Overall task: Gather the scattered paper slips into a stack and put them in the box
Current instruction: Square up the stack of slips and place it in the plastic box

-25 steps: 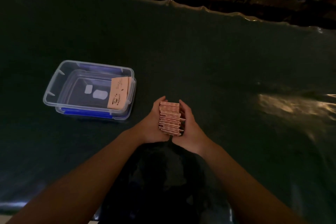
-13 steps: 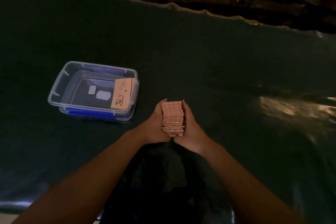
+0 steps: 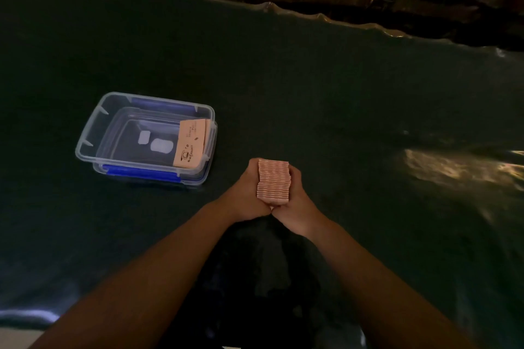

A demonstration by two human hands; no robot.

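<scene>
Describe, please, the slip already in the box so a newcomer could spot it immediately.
On the dark green table, left of the hands, sits a clear plastic box with blue clips. A single peach slip leans against its right wall, printed face showing, unlike the stack squeezed edge-up between both hands.

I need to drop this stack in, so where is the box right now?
In the head view the clear box sits open on the dark table, ahead and left of the left hand, with some slips already against its right wall.

Box (image 3: 147, 139) interior mostly free; slips (image 3: 191, 146) lean at right wall. Tablecloth (image 3: 312, 93) open btwn.
</scene>
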